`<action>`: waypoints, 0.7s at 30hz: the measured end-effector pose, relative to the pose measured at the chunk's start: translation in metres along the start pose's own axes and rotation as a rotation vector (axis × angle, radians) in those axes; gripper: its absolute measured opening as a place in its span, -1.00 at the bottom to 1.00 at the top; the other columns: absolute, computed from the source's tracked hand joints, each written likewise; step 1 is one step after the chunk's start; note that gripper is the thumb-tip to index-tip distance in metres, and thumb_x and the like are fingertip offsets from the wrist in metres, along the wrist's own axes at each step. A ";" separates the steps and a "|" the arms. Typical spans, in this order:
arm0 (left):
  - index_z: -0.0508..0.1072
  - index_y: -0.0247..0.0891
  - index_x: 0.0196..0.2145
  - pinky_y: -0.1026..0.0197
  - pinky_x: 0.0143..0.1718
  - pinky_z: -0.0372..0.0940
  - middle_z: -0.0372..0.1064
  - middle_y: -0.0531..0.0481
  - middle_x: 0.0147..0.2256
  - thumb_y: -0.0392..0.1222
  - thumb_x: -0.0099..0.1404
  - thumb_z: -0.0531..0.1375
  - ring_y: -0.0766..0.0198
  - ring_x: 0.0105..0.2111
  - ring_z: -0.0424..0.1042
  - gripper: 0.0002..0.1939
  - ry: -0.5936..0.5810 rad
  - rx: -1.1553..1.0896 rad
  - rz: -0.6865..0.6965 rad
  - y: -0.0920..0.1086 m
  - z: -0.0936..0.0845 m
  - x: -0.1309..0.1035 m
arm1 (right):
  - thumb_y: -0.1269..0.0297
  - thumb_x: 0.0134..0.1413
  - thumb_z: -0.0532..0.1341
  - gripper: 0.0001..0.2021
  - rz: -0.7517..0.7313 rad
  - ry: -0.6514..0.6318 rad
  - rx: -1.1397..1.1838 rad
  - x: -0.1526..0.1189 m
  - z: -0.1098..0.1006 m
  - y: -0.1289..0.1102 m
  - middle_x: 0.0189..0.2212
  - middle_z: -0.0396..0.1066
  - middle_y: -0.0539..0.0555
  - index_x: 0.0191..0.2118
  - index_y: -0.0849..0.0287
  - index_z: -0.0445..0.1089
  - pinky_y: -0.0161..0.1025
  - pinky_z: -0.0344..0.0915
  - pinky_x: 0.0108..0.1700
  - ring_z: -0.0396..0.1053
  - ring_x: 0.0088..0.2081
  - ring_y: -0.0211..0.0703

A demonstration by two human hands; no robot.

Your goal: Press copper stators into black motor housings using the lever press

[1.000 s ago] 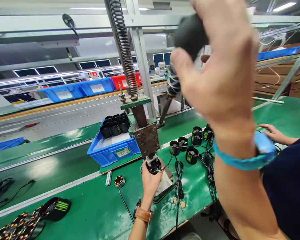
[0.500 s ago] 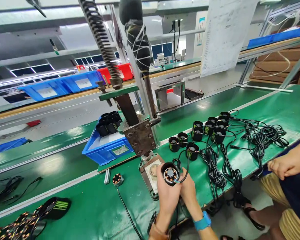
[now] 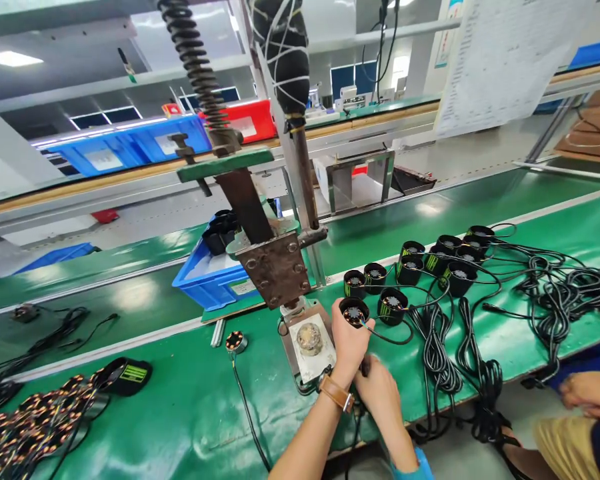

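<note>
My left hand (image 3: 351,341), with a brown watch strap at the wrist, is closed around a black cylindrical motor housing (image 3: 354,312) with copper windings inside. Its open end faces up, and it is held beside other housings. Just below, my right hand (image 3: 380,387) is curled shut on a black cable (image 3: 365,366), mostly hidden by the fingers. To the left of my hands stands a hand press (image 3: 279,270); its base plate (image 3: 325,363) carries a round worn block (image 3: 309,339). One bare motor stator (image 3: 236,342) with a lead lies left of the press.
Several corded housings (image 3: 393,306) stand to the right, with coiled cables (image 3: 439,357) beside them. A pile of stators (image 3: 45,413) and another black housing (image 3: 125,377) lie at left. A blue bin (image 3: 215,287) sits behind the press. Another person's hand (image 3: 593,393) rests at far right.
My left hand has moved the housing from in front of the press base to the right, near the other housings. My right hand has dropped below it. The camera view has shifted.
</note>
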State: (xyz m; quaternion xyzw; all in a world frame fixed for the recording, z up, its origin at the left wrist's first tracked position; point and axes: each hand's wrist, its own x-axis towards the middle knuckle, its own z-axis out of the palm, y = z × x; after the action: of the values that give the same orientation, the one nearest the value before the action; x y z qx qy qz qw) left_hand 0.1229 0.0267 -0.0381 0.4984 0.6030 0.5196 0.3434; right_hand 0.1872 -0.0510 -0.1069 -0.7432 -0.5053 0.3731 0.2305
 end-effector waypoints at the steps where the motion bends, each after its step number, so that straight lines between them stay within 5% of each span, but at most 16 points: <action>1: 0.31 -0.20 0.03 -0.01 0.08 0.33 0.43 -0.10 -0.04 -0.35 -0.02 0.39 0.08 -0.05 0.44 -0.36 -0.008 0.007 -0.016 -0.003 0.001 0.001 | 0.21 0.07 0.13 -0.70 0.020 0.006 0.033 -0.001 -0.007 0.009 -0.19 0.56 0.23 -0.14 0.22 0.48 -0.18 0.35 -0.13 0.54 -0.11 0.09; 7: 0.33 -0.23 -0.01 0.06 0.01 0.34 0.45 -0.08 -0.09 -0.34 0.02 0.39 0.14 -0.10 0.45 -0.43 -0.052 -0.054 -0.078 -0.013 0.015 0.011 | -0.11 -0.12 0.04 -0.39 0.188 0.255 0.278 -0.021 -0.042 0.042 -0.13 0.57 0.21 -0.07 0.18 0.49 -0.09 0.43 0.00 0.54 -0.05 0.12; 12: 0.32 -0.21 0.03 0.05 0.04 0.35 0.45 -0.08 -0.06 -0.37 0.00 0.39 0.14 -0.08 0.48 -0.37 -0.008 -0.072 -0.094 -0.020 0.023 0.021 | -0.15 -0.22 0.15 -0.42 0.233 0.549 0.261 -0.040 -0.040 0.053 -0.22 0.56 0.16 -0.11 0.09 0.52 -0.01 0.43 -0.10 0.54 -0.15 0.20; 16: 0.32 -0.21 0.02 0.00 0.10 0.36 0.45 -0.10 -0.05 -0.43 -0.04 0.38 0.12 -0.06 0.49 -0.34 -0.036 -0.073 -0.085 -0.035 0.033 0.018 | -0.11 0.00 0.21 -0.47 0.072 0.887 0.393 -0.044 -0.024 0.058 -0.19 0.52 0.21 -0.04 0.21 0.47 -0.07 0.42 -0.02 0.49 -0.19 0.05; 21: 0.27 -0.22 0.14 -0.15 0.34 0.18 0.35 -0.25 0.16 -0.45 -0.01 0.36 -0.03 0.22 0.37 -0.25 -0.036 -0.094 -0.096 -0.042 0.058 0.019 | -0.09 0.21 0.16 -0.43 -0.007 1.014 0.460 -0.016 -0.023 0.035 -0.06 0.43 0.31 0.10 0.33 0.37 -0.06 0.41 0.05 0.45 -0.06 0.04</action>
State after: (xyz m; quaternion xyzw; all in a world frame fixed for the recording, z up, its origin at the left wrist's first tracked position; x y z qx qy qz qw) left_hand 0.1615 0.0626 -0.0899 0.4614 0.5948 0.5212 0.4020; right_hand 0.2221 -0.0778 -0.1126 -0.7585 -0.2389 0.0689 0.6024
